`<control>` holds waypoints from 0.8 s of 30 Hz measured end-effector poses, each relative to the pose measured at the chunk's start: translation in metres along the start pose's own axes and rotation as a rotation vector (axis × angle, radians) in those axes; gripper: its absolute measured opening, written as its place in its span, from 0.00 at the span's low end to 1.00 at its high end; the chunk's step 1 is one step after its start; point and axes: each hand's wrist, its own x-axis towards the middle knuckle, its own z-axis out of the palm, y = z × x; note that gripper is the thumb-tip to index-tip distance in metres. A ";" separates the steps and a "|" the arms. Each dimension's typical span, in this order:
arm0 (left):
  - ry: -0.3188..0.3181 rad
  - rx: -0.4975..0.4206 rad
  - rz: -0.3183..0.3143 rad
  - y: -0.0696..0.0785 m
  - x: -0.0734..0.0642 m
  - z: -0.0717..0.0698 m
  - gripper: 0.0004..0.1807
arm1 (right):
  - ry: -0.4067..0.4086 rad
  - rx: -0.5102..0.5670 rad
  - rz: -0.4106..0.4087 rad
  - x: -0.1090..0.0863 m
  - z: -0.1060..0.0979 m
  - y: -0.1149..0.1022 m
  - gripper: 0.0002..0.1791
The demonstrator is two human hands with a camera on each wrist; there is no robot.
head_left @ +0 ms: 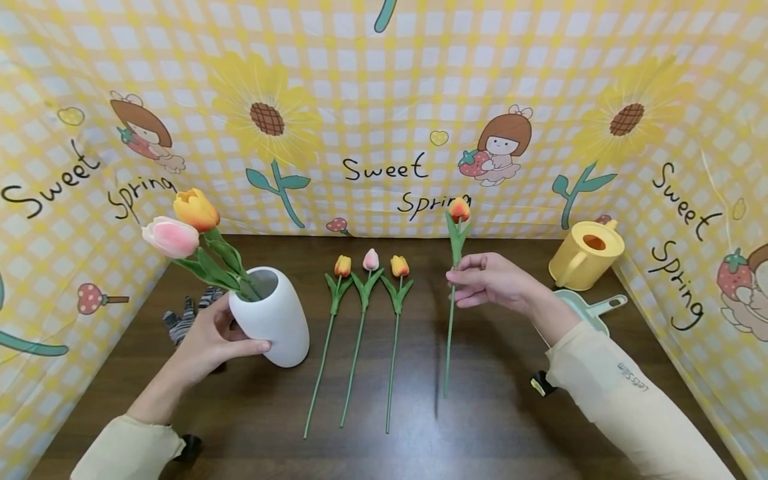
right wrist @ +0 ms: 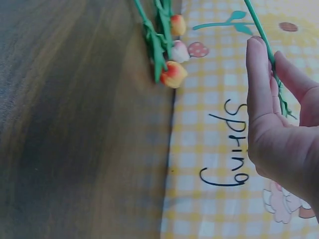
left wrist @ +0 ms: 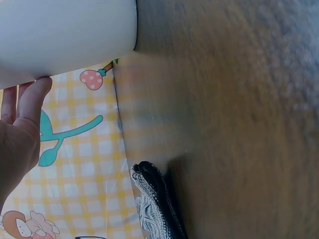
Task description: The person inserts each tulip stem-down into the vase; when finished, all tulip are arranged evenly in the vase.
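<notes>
My left hand [head_left: 207, 343] grips the white vase [head_left: 279, 327] by its side, thumb across the front. A pink tulip [head_left: 171, 237] and an orange-yellow tulip [head_left: 197, 209] lean out of the vase's mouth to the left. Between thumb and fingers, my right hand [head_left: 489, 283] pinches the stem of an orange-red tulip [head_left: 459, 211], held upright with its stem pointing down. In the right wrist view that green stem [right wrist: 260, 30] runs between the thumb and fingers. Three more tulips lie side by side on the table: one yellow-orange [head_left: 343, 267], one pink [head_left: 371, 260], another yellow-orange [head_left: 399, 267].
A yellow watering can [head_left: 585, 257] stands at the back right, with a pale green dustpan-like piece [head_left: 591, 310] partly behind my right forearm. A grey knitted glove [head_left: 180, 323] lies left of the vase. Checked cloth [head_left: 384, 100] borders the brown table [head_left: 270, 427].
</notes>
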 end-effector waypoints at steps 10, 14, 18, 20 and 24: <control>-0.003 -0.003 -0.007 0.001 0.000 0.000 0.42 | -0.046 0.170 -0.206 -0.027 0.006 -0.015 0.05; 0.001 -0.002 -0.011 0.002 0.000 0.000 0.42 | -0.065 0.200 -0.281 -0.035 0.008 -0.016 0.06; 0.000 -0.005 -0.013 0.001 0.000 0.001 0.41 | -0.067 0.211 -0.340 -0.042 0.010 -0.013 0.07; -0.002 -0.008 -0.014 0.001 -0.001 0.000 0.41 | -0.065 0.227 -0.370 -0.044 0.012 -0.011 0.08; -0.002 -0.011 -0.012 0.001 -0.001 0.000 0.41 | -0.060 0.268 -0.452 -0.049 0.018 -0.007 0.09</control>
